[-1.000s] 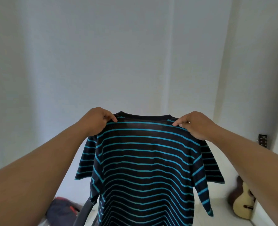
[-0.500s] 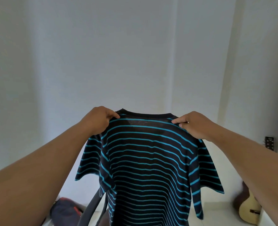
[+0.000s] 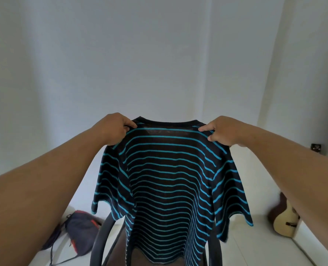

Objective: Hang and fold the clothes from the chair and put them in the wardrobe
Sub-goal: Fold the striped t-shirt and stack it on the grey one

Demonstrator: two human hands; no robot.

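Soft, even daylight fills the room; the walls (image 3: 159, 54) read cool grey-blue, without glare or hard shadow. The light seems to come from behind the shirt (image 3: 169, 179): its thin weave glows faintly below the collar. The floor (image 3: 255, 237) at 5 o'clock is the brightest patch. Wide-angle distortion bows the wall corners and stretches both forearms at 8 and 4 o'clock. Focus is fair at centre; the shirt hem at 6 o'clock is slightly blurred.
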